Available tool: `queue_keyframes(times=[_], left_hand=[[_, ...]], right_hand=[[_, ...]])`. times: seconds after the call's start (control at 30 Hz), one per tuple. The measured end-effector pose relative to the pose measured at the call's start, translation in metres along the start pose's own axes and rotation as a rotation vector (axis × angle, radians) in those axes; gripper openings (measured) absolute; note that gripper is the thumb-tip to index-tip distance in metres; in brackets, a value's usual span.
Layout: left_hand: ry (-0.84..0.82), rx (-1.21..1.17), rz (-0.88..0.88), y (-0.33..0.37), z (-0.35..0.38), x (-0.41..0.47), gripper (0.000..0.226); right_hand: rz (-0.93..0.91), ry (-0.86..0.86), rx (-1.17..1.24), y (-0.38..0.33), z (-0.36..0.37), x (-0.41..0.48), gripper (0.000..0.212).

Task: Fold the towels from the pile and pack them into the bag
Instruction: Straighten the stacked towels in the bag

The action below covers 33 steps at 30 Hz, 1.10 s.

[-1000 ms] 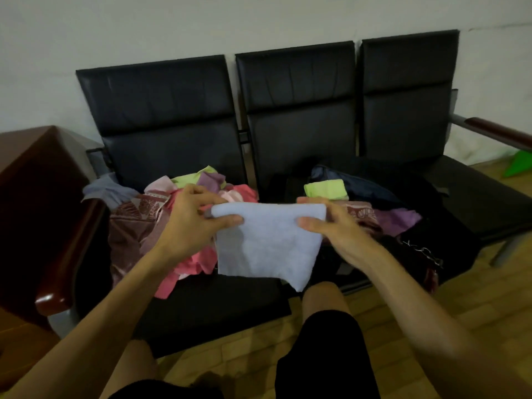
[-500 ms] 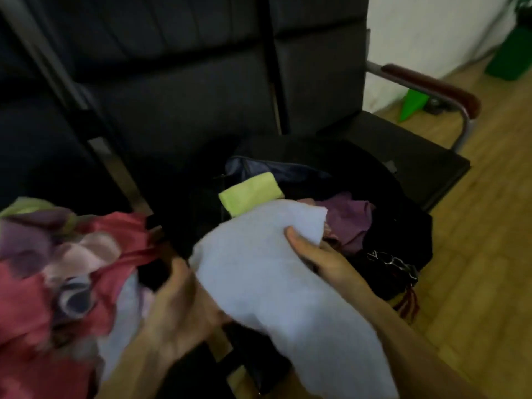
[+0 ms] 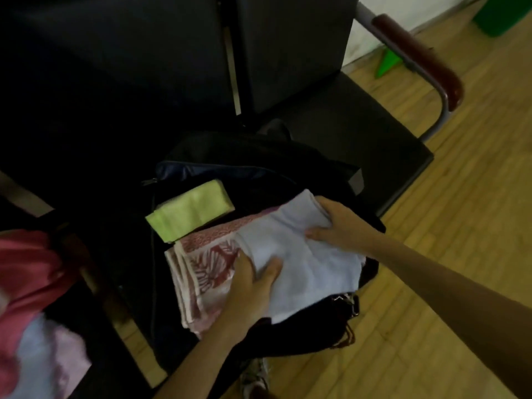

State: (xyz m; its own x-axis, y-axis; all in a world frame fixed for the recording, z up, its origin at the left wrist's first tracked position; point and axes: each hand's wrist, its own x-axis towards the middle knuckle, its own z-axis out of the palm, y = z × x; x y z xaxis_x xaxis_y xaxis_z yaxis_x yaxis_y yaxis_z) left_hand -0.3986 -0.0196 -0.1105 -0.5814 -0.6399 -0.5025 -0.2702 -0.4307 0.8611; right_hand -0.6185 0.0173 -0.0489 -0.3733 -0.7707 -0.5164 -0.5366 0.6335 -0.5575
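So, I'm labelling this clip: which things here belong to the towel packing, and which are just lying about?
Job: pale blue towel, held by left hand and right hand; black bag; green towel and red patterned towel in it; towel pile.
Lying about: bench armrest; green object on floor.

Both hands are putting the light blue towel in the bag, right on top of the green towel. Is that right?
Not quite. In the head view, the left hand and right hand hold the light blue towel in the bag, but it lies on the red patterned towel. The green towel sits beside it, uncovered.
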Motion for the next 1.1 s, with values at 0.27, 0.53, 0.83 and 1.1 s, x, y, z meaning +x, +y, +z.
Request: queue_keyframes(times=[0.27,0.53,0.83,1.1], left_hand=[[0.138,0.208,0.050,-0.022,0.056,0.095,0.041],[0.134,0.241,-0.098,-0.048,0.061,0.116,0.054],[0.112,0.093,-0.220,0.036,0.001,0.069,0.019],[0.619,-0.003,-0.145,0.056,-0.189,-0.105,0.013]], right_hand=[[-0.072,0.004,-0.200,0.039,-0.007,0.074,0.065],[0.010,0.011,-0.264,0.063,-0.003,0.102,0.064],[-0.030,-0.100,-0.488,-0.009,-0.010,0.056,0.044],[-0.225,-0.306,0.025,-0.195,0.132,-0.059,0.009]])
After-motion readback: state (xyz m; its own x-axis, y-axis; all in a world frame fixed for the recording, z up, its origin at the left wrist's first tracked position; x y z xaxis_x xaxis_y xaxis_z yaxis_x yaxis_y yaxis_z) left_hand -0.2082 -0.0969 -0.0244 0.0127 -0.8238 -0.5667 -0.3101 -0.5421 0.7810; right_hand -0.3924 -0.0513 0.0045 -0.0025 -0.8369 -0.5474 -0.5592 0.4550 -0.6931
